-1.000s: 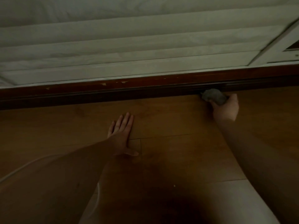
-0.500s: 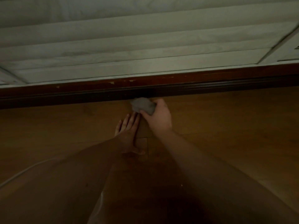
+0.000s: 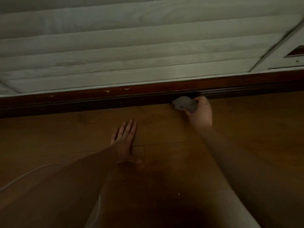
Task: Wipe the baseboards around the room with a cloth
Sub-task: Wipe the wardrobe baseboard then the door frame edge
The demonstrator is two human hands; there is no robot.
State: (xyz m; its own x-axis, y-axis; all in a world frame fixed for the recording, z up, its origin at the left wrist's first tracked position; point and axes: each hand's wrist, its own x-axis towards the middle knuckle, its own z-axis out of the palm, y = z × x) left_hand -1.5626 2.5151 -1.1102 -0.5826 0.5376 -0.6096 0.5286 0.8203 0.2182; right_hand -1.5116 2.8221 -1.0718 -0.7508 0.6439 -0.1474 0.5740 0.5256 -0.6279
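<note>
Head view shows a wood floor [image 3: 246, 137] first, then a long dark baseboard [image 3: 98, 101] under a pale wall [image 3: 131, 46]. Next, the left hand [image 3: 125, 142] lies flat on the floor, fingers straight, holding nothing. The right hand [image 3: 201, 111] grips a small gray cloth [image 3: 185, 104], bunched up and pressed to the baseboard's bottom edge. It is dim, so dusty spots could get missed. The cloth might slip off onto the floor.
</note>
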